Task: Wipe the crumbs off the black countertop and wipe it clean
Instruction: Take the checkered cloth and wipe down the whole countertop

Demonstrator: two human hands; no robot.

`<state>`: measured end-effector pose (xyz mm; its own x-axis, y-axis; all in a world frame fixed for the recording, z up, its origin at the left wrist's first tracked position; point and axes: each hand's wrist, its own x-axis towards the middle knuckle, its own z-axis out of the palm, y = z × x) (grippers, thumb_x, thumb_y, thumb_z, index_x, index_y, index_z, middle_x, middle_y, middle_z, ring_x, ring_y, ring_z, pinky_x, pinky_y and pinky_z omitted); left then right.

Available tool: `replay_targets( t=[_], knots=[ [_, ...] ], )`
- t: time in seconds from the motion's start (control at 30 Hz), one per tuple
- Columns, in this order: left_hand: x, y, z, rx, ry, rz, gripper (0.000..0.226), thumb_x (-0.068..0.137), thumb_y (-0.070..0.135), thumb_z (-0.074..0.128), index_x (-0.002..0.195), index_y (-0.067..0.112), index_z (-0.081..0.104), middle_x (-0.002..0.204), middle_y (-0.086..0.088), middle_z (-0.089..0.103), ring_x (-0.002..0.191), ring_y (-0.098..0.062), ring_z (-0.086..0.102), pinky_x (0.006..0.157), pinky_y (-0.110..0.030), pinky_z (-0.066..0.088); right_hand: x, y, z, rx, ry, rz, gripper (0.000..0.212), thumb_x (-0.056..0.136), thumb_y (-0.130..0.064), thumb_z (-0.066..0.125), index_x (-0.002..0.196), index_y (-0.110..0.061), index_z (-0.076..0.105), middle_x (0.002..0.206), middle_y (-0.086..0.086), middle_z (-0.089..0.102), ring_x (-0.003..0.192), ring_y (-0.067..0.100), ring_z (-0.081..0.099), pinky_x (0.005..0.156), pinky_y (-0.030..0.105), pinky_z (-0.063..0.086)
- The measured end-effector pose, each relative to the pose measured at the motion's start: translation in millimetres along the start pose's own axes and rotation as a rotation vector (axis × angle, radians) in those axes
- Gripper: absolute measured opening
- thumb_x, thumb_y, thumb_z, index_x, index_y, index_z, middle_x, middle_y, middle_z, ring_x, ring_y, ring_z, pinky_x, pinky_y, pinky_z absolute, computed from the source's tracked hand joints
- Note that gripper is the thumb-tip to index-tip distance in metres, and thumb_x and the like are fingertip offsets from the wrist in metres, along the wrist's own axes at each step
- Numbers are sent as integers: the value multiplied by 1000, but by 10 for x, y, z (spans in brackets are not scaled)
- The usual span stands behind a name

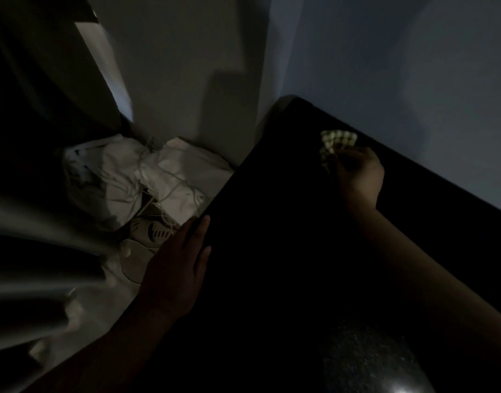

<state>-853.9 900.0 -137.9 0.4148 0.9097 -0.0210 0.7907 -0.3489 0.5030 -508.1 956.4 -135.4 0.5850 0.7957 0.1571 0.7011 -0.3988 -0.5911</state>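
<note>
It was a dim home corner: a black countertop (286,222) met painted walls (187,66), with white bags (147,177) and curtains (31,222) beside it.

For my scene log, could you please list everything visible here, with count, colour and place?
black stone countertop: one, black, centre and right, against the wall
checked green-and-white cloth: one, far part of the countertop, gripped by the right hand
white plastic bags: a few, white, on the floor left of the countertop
pale curtain: one, grey-white, far left
walls: pale, behind
left hand: one, flat on the countertop's left edge
right hand: one, closed on the cloth
</note>
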Motion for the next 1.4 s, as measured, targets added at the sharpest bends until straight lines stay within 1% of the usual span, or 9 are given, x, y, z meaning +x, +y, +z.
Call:
replay_targets(
  t=[0.1,0.23,0.33,0.47,0.6,0.8,1.07,1.3,1.4],
  knots=[
    [6,-4,3,4,1,2,53,95,43,29,144,23,34,141,-12,47,123,-31,50,91,-41,46,-14,-79,-214,135,-37,6,26,85,-37,70,92,-13,77,94,-1,69,86,5,61,66,1,36],
    [3,-29,24,24,-3,0,54,95,43,29,145,23,35,141,-11,47,123,-29,50,89,-38,46,119,34,-341,15,140,-15,34,90,-41,62,76,-11,71,75,7,66,74,18,61,61,22,34],
    [10,-28,25,41,-9,-2,55,95,43,28,146,23,34,143,-10,46,123,-29,50,88,-37,46,0,126,-142,-39,100,53,38,87,-43,59,90,-9,75,93,10,72,89,28,66,71,26,45],
    [13,7,-5,54,0,3,54,95,42,30,144,20,37,140,-13,48,120,-31,52,87,-38,47,-613,-137,59,-46,11,-70,18,85,-24,66,96,-13,76,98,12,67,90,31,61,73,25,39],
    [25,26,-12,49,-11,-4,54,95,41,28,144,20,37,139,-13,48,118,-31,53,87,-38,48,-1128,-375,54,112,-71,-187,15,84,-22,70,96,-14,77,96,4,67,87,22,62,81,29,49],
    [9,18,-17,34,-27,-23,56,95,45,25,145,24,34,143,-11,45,120,-31,51,88,-43,47,-757,-192,-282,52,133,2,16,83,-18,69,94,-9,76,96,13,67,89,28,63,77,22,42],
    [13,41,-21,26,12,-10,54,95,40,30,143,20,40,138,-11,50,111,-31,56,84,-38,48,-1189,-223,-56,32,22,-37,19,85,-19,67,102,-13,75,101,9,65,95,28,60,79,18,35],
    [3,7,-2,57,35,16,51,96,37,34,142,17,43,137,-11,51,109,-28,59,85,-34,48,-1770,-516,-187,310,-217,-163,18,83,-25,67,94,-14,77,91,-6,63,84,20,65,73,33,54],
    [-5,-4,-4,52,14,21,52,96,38,32,143,19,39,139,-10,49,110,-28,57,87,-34,46,-1547,-395,-404,213,-11,-47,13,82,-14,71,91,-6,76,91,6,66,83,26,66,75,26,48]
  ],
)
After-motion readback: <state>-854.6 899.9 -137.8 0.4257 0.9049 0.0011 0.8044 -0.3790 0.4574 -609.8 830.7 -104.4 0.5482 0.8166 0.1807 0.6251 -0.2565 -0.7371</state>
